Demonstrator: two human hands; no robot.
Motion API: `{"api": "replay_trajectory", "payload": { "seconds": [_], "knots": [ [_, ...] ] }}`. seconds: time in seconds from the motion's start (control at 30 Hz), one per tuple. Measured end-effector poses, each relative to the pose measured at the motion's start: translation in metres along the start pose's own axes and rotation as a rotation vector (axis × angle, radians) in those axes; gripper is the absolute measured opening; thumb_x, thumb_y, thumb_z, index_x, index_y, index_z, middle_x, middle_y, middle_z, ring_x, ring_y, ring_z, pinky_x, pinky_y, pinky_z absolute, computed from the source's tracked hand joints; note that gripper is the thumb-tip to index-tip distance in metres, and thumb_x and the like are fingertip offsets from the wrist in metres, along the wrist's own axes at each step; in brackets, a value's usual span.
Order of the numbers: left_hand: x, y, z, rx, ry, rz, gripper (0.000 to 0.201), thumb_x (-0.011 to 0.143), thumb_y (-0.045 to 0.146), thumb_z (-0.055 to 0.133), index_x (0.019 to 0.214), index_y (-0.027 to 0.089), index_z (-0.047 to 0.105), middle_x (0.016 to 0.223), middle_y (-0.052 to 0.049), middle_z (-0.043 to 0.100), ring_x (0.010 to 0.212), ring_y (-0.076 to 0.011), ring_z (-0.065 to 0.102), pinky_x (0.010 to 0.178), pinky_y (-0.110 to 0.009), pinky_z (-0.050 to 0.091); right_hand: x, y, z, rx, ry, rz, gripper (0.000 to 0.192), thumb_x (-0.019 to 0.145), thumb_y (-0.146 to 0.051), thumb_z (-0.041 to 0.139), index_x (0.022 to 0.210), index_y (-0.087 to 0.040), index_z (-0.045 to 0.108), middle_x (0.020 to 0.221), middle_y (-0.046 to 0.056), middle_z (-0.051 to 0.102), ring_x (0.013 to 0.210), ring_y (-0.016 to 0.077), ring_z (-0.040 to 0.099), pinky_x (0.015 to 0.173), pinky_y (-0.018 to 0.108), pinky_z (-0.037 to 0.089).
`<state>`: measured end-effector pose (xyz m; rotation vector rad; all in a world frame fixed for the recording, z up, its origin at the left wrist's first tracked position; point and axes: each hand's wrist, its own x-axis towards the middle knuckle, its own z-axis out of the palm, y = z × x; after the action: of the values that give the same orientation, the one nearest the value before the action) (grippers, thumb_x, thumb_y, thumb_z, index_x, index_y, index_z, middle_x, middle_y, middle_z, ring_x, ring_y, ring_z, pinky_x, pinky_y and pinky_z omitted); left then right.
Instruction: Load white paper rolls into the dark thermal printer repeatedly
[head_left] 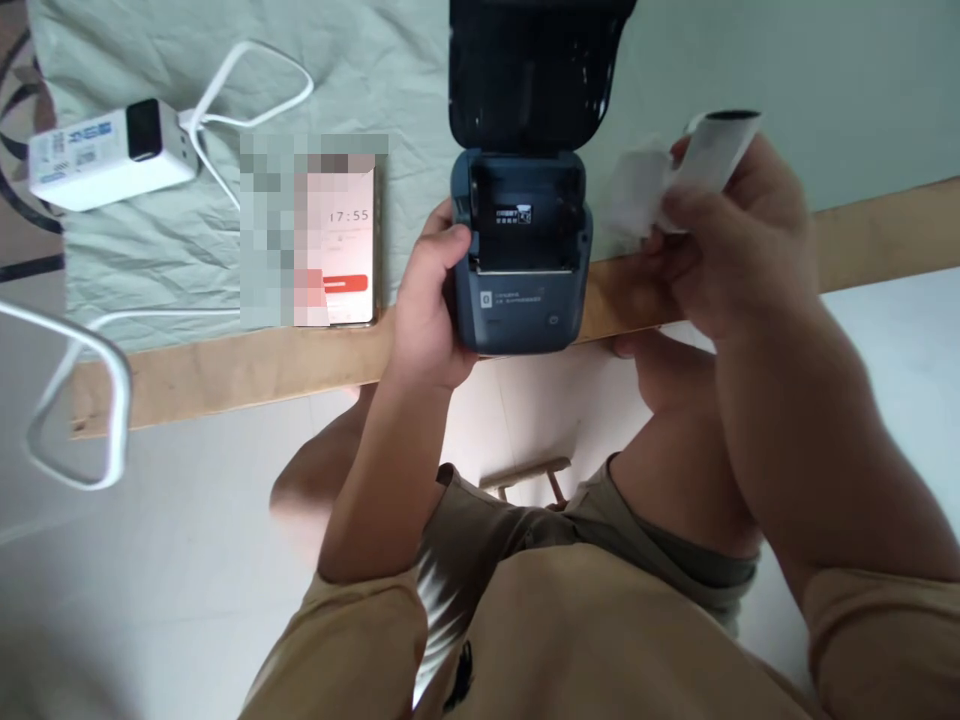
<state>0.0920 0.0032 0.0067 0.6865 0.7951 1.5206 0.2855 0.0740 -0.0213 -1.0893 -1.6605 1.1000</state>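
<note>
A dark blue portable label printer is near the front edge of the table, with its black lid swung up and back. Inside its paper compartment I see no roll, only a small printed marking. My left hand is closed around the printer's left side, thumb on the rim. To the right of the printer, my right hand grips a white paper roll. A loose pale strip sticks out from it to the left, blurred by motion.
On the green cloth at left lie a lit phone, partly pixelated, and a white power strip with a white cable. Another cable loop hangs past the wooden table edge. A small wooden stool shows below.
</note>
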Motion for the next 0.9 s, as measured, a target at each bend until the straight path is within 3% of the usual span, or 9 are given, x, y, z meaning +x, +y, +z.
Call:
{"api": "replay_trajectory", "payload": {
  "seconds": [0.1,0.17,0.3,0.43,0.53,0.67,0.73,0.8,0.9],
  "knots": [
    [0.001,0.001,0.000,0.004,0.019,-0.022,0.017,0.080,0.033,0.050,0.090,0.022,0.058,0.084,-0.001,0.065,0.098,-0.0220,0.064,0.082,-0.031,0.051,-0.008,0.003,0.007,-0.069,0.123,-0.018,0.020,0.077,-0.029,0.055,0.096,-0.026,0.048,0.083,0.000,0.054,0.058,0.0058,0.048,0.052,0.020,0.044],
    [0.001,0.002,-0.001,0.000,0.024,-0.030,0.018,0.080,0.033,0.049,0.091,0.022,0.057,0.084,-0.001,0.066,0.102,-0.0227,0.062,0.084,-0.031,0.050,-0.012,-0.001,0.009,-0.154,0.143,-0.052,0.021,0.074,-0.027,0.062,0.093,-0.024,0.055,0.088,0.001,0.058,0.069,0.0091,0.055,0.060,0.023,0.048],
    [0.000,0.003,-0.001,0.002,0.025,-0.050,0.019,0.080,0.032,0.047,0.092,0.021,0.056,0.087,-0.003,0.067,0.110,-0.0238,0.059,0.088,-0.031,0.048,-0.013,-0.006,0.010,-0.323,0.122,-0.122,0.041,0.072,-0.027,0.065,0.111,-0.028,0.054,0.107,0.002,0.061,0.091,0.0152,0.059,0.085,0.033,0.049],
    [0.000,0.003,-0.001,0.021,0.037,-0.031,0.020,0.080,0.034,0.046,0.092,0.021,0.056,0.087,-0.003,0.066,0.107,-0.0233,0.060,0.087,-0.033,0.049,-0.014,-0.005,0.012,-0.510,0.062,-0.066,0.046,0.071,-0.031,0.065,0.115,-0.025,0.052,0.101,0.005,0.065,0.087,0.0203,0.061,0.079,0.037,0.049],
    [-0.001,0.003,-0.001,0.023,0.025,-0.019,0.020,0.081,0.034,0.046,0.091,0.021,0.057,0.087,-0.002,0.067,0.101,-0.0217,0.063,0.085,-0.033,0.051,-0.021,-0.012,0.009,-0.478,0.043,-0.106,0.053,0.070,-0.032,0.066,0.120,-0.027,0.049,0.106,0.005,0.065,0.092,0.0227,0.063,0.079,0.038,0.049],
    [-0.001,0.004,0.000,-0.002,0.015,-0.016,0.020,0.082,0.030,0.047,0.091,0.020,0.061,0.084,0.000,0.068,0.079,-0.0164,0.065,0.074,-0.029,0.053,-0.021,-0.023,-0.005,-0.393,0.389,-0.256,0.034,0.080,-0.027,0.056,0.113,-0.027,0.051,0.109,0.006,0.060,0.097,0.0176,0.060,0.078,0.030,0.049],
    [-0.001,0.004,0.000,-0.005,0.021,-0.009,0.020,0.082,0.030,0.047,0.090,0.019,0.062,0.082,0.001,0.067,0.074,-0.0143,0.064,0.068,-0.027,0.052,-0.009,-0.021,-0.012,-0.462,0.453,-0.230,0.037,0.079,-0.025,0.056,0.115,-0.026,0.051,0.114,0.007,0.053,0.096,0.0167,0.056,0.074,0.028,0.049],
    [0.000,0.002,-0.001,0.011,0.031,0.004,0.022,0.082,0.032,0.048,0.090,0.018,0.063,0.082,0.001,0.067,0.076,-0.0143,0.065,0.067,-0.026,0.053,0.007,-0.013,-0.014,-0.514,0.337,-0.150,0.044,0.076,-0.030,0.061,0.119,-0.027,0.050,0.118,0.009,0.046,0.099,0.0168,0.052,0.084,0.031,0.049],
    [0.002,0.000,-0.003,0.041,0.040,0.021,0.025,0.081,0.033,0.047,0.094,0.018,0.063,0.084,0.000,0.067,0.081,-0.0163,0.066,0.073,-0.027,0.053,0.024,0.003,-0.009,-0.527,0.265,-0.105,0.039,0.072,-0.030,0.064,0.110,-0.032,0.055,0.104,0.005,0.049,0.093,0.0162,0.050,0.093,0.036,0.047]
  ]
}}
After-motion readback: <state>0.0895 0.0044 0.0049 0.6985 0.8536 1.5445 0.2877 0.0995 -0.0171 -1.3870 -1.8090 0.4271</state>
